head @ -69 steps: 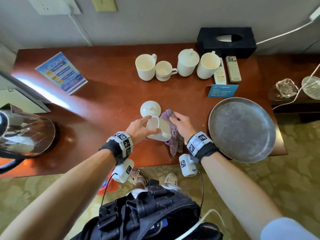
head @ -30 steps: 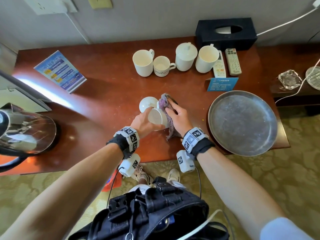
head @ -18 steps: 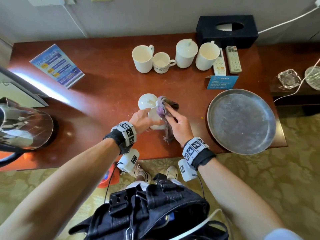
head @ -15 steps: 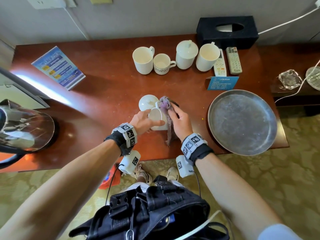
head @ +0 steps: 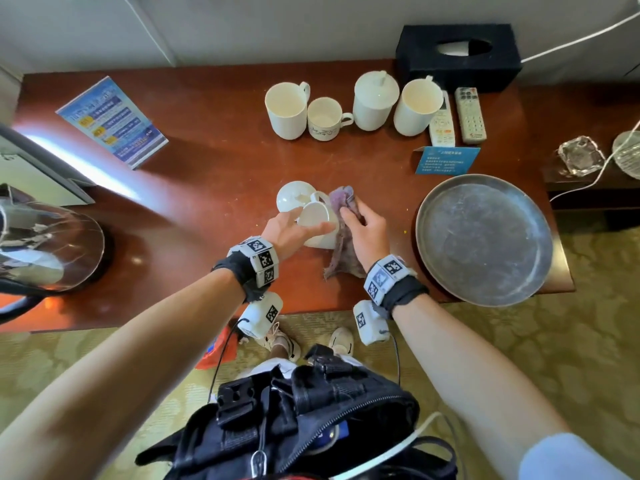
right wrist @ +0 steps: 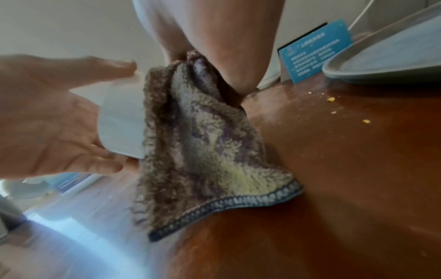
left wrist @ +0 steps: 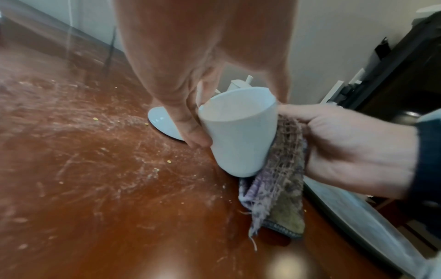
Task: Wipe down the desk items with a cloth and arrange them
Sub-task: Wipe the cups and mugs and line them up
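A white mug (head: 317,221) (left wrist: 238,132) (right wrist: 121,120) is tilted above the red-brown desk (head: 194,188), its mouth toward me. My left hand (head: 292,228) (left wrist: 188,120) grips it, thumb on one side and fingers on the far side. My right hand (head: 367,230) (left wrist: 346,151) holds a purple-grey cloth (head: 341,230) (left wrist: 284,169) (right wrist: 200,136) pressed against the mug's right side; the cloth's lower edge hangs to the desk. A white lid (head: 294,195) (left wrist: 162,122) lies on the desk just behind the mug.
Three more white cups (head: 287,109) and a lidded one (head: 375,98) stand at the back, beside two remotes (head: 471,114) and a black tissue box (head: 457,53). A round metal tray (head: 485,237) lies at right, a blue card (head: 446,159) behind it. Kettle (head: 45,247) at left.
The mug has stayed in my left hand while my right hand has shifted the cloth over its side and rim. The camera view has moved slightly.
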